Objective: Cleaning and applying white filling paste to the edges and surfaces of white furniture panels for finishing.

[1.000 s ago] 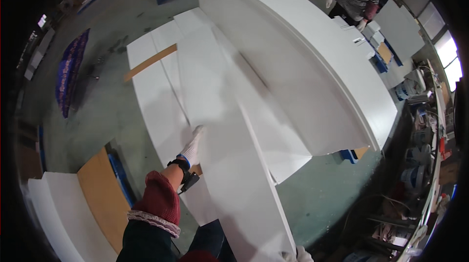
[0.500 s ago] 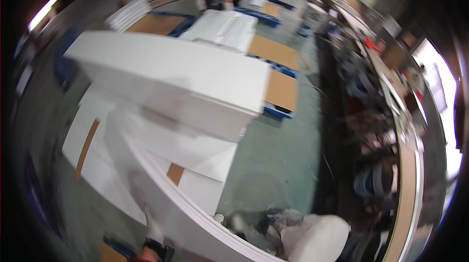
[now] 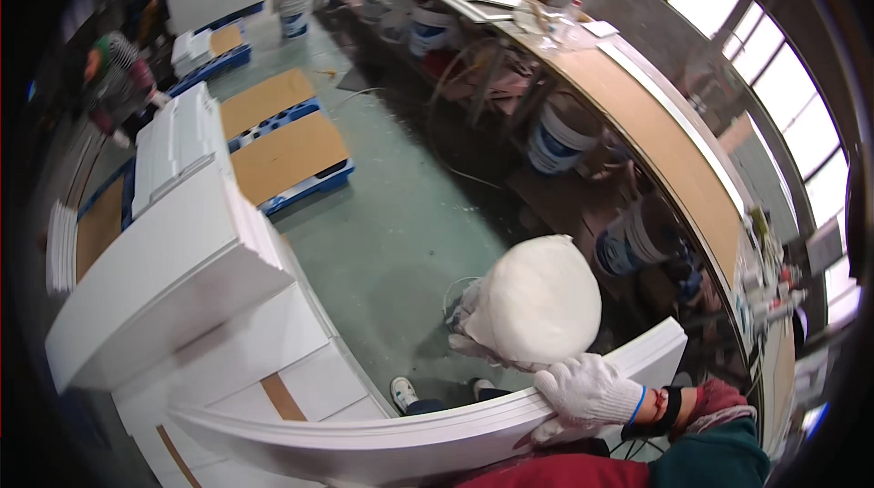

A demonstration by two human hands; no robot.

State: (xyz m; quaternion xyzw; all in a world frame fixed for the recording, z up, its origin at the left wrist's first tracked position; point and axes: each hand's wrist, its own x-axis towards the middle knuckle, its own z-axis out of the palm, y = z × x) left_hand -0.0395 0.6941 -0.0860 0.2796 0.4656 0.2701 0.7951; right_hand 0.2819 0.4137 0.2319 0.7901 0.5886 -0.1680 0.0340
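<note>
Swung rightward since the earlier frame: view over green floor [image 3: 401, 215]. Right hand [image 3: 587, 392], gloved, lower right, clasped white board [image 3: 410, 438] edge. Left hand out of view; white sack [image 3: 533, 301] behind.

Panel lying across the front, stacks sitting to the left
The right hand [image 3: 587, 392] is lying on the long panel [image 3: 428, 438]'s right end; a bulging sack [image 3: 537, 301] is sitting just behind it

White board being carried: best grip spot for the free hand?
The white board lies flat across the body; the right hand clamps its far long edge near the right end. Probably take the same edge toward the left end, from above, to balance its long, thin span.
</note>
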